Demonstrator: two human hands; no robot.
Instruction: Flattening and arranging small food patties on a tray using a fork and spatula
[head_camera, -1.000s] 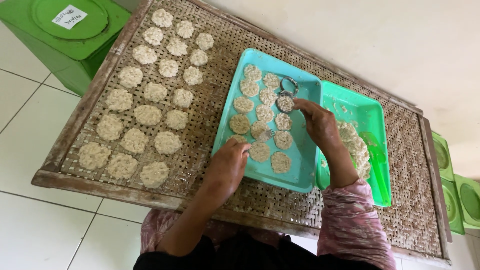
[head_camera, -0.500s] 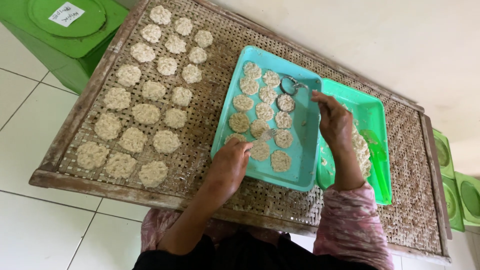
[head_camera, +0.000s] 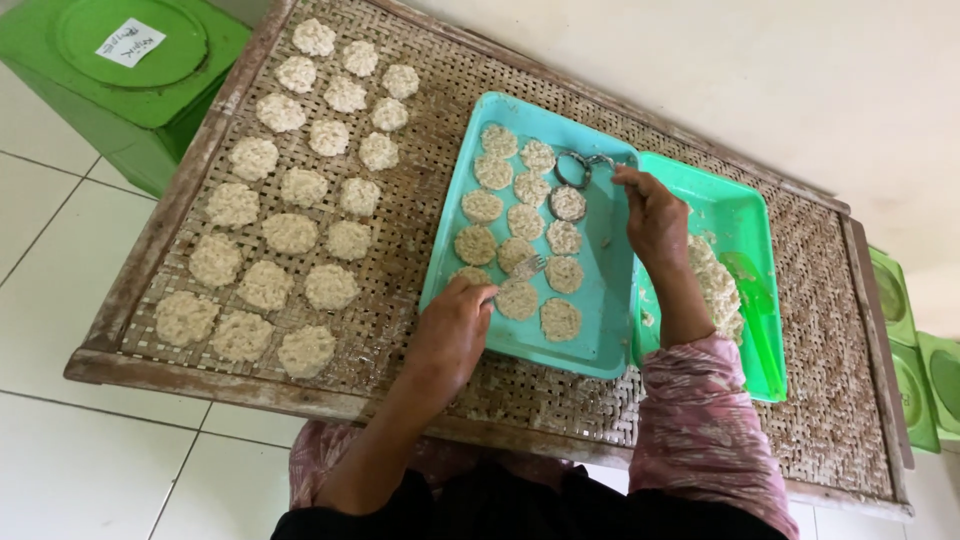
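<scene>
Your left hand (head_camera: 452, 330) grips a fork (head_camera: 527, 267) over the teal tray (head_camera: 600, 330) of cakes; your right hand (head_camera: 652, 210) pinches a metal ring (head_camera: 574, 168). A white label (head_camera: 132, 42) sits on the green bin (head_camera: 150, 110).

Left hand (head_camera: 450, 335) holds fork (head_camera: 527, 267) over teal tray (head_camera: 600, 330) of rice cakes (head_camera: 560, 319)
</scene>
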